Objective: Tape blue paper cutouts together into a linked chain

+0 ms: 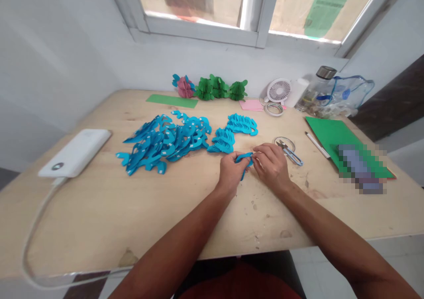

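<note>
My left hand (231, 171) is closed on a curved blue paper piece (244, 158) above the front middle of the table. The fingertips of my right hand (270, 163) are pinched together at the piece's right end. Just behind my hands lie two stacks of blue paper cutouts, one nearer (222, 141) and one farther back (241, 124). To their left spreads a large loose pile of blue cutouts (159, 142), many with small white squares on them.
A white power bank (77, 151) with a cable lies left. Blue snips (293, 155), a white pen (317, 145) and green sheets (338, 135) lie right. Along the back stand folded paper figures (218, 87), a small fan (278, 90), tape (274, 109) and a bottle (323, 80).
</note>
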Available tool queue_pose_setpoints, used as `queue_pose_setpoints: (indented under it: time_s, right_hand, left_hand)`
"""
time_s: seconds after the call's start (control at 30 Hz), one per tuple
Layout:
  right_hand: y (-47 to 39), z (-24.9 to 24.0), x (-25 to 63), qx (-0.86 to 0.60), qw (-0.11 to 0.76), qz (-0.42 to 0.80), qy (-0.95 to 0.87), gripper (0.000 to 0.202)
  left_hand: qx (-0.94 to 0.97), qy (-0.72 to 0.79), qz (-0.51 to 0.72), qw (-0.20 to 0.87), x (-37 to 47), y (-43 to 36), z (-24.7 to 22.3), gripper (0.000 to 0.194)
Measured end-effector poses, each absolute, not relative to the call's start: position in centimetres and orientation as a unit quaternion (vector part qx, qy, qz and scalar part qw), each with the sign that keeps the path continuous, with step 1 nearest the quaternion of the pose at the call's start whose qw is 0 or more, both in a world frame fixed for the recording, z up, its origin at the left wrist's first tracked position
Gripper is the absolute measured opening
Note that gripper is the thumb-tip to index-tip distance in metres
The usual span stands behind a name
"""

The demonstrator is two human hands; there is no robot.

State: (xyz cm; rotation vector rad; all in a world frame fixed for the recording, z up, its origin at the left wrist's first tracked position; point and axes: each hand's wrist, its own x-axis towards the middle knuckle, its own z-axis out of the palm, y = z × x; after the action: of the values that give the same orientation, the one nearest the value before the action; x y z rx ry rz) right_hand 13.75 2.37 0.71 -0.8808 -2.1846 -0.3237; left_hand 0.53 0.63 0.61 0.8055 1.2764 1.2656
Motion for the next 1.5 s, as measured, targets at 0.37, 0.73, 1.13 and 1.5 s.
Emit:
queue_pose_setpoints:
  time_s: [0.37,0.73,1.13,1.5]
  right_hand:
    - [2.3,1.0,13.8,-0.343,0.346,-0.130,-0.863,0.011]
    - [2.8,0.6,14.6,-0.412,0.426,-0.011,-0.805,0.008]
    - [3.0,0.0,14.2,-0.468,0.401,0.245,-0.748,0.006]
    - [3.2,0.5,14.5,-0.485,0.416,0.348,-0.686,0.008]
  left_hand:
    - [0.311,0.517,0.541,0.586,0.4,0.7,0.7,0.014]
    - [0.327,0.528,0.529,0.578,0.3,0.9,0.5,0.018]
    - [0.393,0.518,0.534,0.540,0.6,0.8,0.1,0.012]
    - [0.324,0.460,0.551,0.616,0.5,1.0,0.5,0.028]
